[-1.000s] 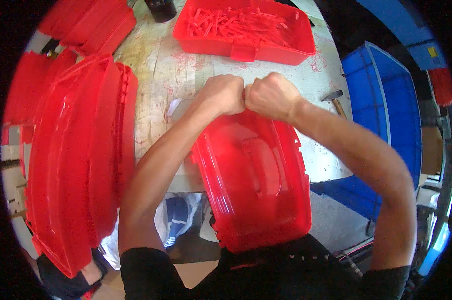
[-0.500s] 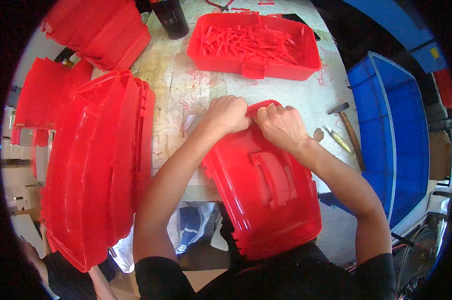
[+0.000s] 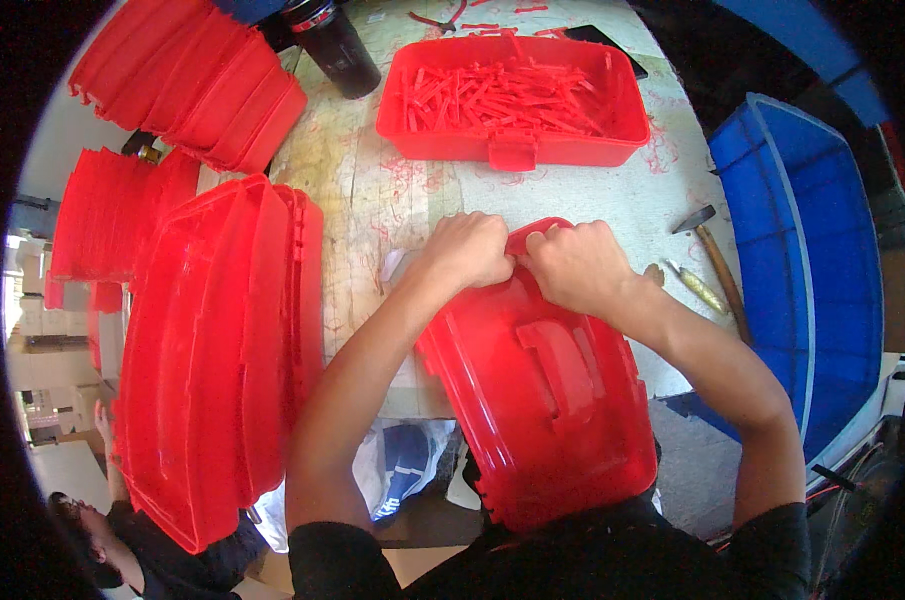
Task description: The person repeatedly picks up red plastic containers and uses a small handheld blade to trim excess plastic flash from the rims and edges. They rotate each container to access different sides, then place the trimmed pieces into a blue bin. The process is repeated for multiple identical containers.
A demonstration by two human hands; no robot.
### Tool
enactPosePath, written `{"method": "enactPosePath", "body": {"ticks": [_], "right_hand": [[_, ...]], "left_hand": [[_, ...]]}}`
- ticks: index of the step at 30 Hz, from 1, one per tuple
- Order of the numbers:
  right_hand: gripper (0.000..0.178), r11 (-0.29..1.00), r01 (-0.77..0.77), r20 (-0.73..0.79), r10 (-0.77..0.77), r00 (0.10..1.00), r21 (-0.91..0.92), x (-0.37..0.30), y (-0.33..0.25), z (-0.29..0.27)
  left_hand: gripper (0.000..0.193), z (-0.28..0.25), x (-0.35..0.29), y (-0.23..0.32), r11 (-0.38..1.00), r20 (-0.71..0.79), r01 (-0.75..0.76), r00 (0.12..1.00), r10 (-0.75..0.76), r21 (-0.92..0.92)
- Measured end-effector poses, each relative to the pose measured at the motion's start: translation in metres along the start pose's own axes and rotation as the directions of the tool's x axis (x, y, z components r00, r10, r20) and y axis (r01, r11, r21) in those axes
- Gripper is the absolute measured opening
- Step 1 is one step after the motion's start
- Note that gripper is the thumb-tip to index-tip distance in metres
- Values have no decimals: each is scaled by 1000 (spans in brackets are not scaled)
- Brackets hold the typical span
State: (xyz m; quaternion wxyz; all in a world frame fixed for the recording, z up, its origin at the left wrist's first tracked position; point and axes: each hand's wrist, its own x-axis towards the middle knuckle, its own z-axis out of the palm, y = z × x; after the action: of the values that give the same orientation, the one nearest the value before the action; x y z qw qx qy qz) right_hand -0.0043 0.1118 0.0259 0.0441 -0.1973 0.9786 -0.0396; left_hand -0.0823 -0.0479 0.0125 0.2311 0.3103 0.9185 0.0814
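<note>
A red plastic box lid [image 3: 572,455] with a raised handle shape in its middle leans from the table edge toward my body. My left hand [image 3: 469,248] is closed on the left part of its far end, knuckles up. Close beside it, my right hand [image 3: 580,265] pinches the same end, fingers curled over the rim. My fingertips are mostly hidden, so any small piece between them cannot be made out. Beyond my hands stands a red bin [image 3: 432,148] with a front latch, filled with many thin red plastic strips [image 3: 502,95].
Stacked red lids [image 3: 197,370] stand at the left, with more red stacks [image 3: 187,85] behind. A dark bottle [image 3: 334,50] is at the back. A hammer [image 3: 717,262] and a small yellowish tool [image 3: 699,288] lie right, beside a blue crate [image 3: 842,270]. Another person [image 3: 152,540] is at lower left.
The whole view has shifted a little, so everything sits slightly lower and further right. Both hands keep hold of the lid's far end. More of the other person shows at lower left.
</note>
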Motion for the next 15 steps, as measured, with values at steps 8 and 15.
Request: {"method": "enactPosePath", "body": {"ticks": [8,15], "right_hand": [[10,920,246,-100,-288,952,-306,9,3,-4],[9,957,168,-132,-203,970,-237,12,6,4]], "left_hand": [[23,5,2,0,999,-41,-37,998,37,-10],[23,5,3,-2,996,-70,-26,997,21,-80]]}}
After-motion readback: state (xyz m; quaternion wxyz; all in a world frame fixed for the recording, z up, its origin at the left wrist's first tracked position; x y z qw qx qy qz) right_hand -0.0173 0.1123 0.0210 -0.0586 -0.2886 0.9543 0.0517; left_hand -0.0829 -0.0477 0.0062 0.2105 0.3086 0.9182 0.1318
